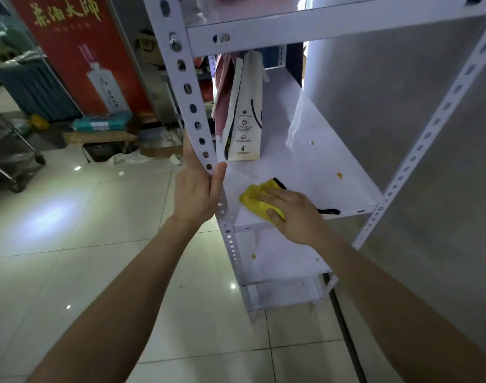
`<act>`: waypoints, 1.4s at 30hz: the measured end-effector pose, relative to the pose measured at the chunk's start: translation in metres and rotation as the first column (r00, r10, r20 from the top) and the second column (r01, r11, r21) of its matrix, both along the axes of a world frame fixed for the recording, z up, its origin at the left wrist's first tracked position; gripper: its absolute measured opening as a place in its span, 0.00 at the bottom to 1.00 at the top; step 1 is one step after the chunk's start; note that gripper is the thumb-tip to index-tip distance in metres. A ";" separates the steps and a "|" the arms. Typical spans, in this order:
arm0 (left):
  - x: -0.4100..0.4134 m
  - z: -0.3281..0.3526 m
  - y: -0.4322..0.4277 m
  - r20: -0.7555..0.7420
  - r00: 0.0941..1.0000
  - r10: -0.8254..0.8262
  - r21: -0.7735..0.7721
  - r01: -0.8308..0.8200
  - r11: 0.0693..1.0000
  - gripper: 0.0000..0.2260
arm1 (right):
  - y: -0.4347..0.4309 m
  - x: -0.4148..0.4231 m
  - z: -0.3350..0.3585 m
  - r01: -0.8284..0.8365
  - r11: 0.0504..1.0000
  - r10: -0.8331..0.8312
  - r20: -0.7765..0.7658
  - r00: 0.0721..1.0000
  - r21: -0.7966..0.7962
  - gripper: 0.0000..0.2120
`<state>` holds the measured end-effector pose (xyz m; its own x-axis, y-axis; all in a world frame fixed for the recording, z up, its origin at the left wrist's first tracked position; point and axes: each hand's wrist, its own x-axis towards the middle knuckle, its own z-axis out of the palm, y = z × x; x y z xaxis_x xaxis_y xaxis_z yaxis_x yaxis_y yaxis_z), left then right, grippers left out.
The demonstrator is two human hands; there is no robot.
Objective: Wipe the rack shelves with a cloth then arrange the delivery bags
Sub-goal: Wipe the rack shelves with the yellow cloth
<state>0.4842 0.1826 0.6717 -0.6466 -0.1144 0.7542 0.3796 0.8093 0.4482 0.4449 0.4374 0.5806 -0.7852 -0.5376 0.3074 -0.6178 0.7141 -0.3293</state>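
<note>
White perforated-steel rack (333, 23) in view. Its middle shelf (305, 161) carries a white paper bag (246, 111) and a pink bag (222, 89), both upright at the far left. Left hand (195, 194) grips the front-left upright (192, 106), thumb wrapped round it. Right hand (297, 214) presses flat, fingers extended, on the yellow cloth (254, 201) near the shelf's front edge. Small yellow spots (339, 176) lie further right, apart from the cloth.

You have one view, worn on your head. It looks forward and down, wide-angle and close, onto the front edge of the rack's middle shelf (305, 175). The front left post (201, 114) crosses centre frame; the tiled floor (98, 244) fills the left side.
</note>
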 end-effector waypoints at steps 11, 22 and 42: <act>0.000 -0.001 0.006 -0.014 1.000 0.010 0.017 -0.010 1.000 0.33 | -0.079 -0.066 0.017 0.122 0.982 -0.134 0.072 0.988 0.147 0.23; 0.012 0.001 0.027 -0.053 0.979 0.196 0.032 -0.195 0.980 0.34 | -0.024 -0.010 0.004 0.019 0.999 -0.024 0.101 0.995 0.049 0.23; -0.064 -0.091 0.105 0.390 0.908 0.151 -0.434 0.036 0.900 0.17 | 0.093 -0.146 0.007 0.614 0.788 -0.616 0.103 0.781 0.054 0.24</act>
<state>0.4200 0.2880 0.5808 -0.9058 0.1068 0.4100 0.1872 0.9690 0.1613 0.2991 0.5309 0.5875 -0.9784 0.0666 0.1954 -0.0065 0.9361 -0.3518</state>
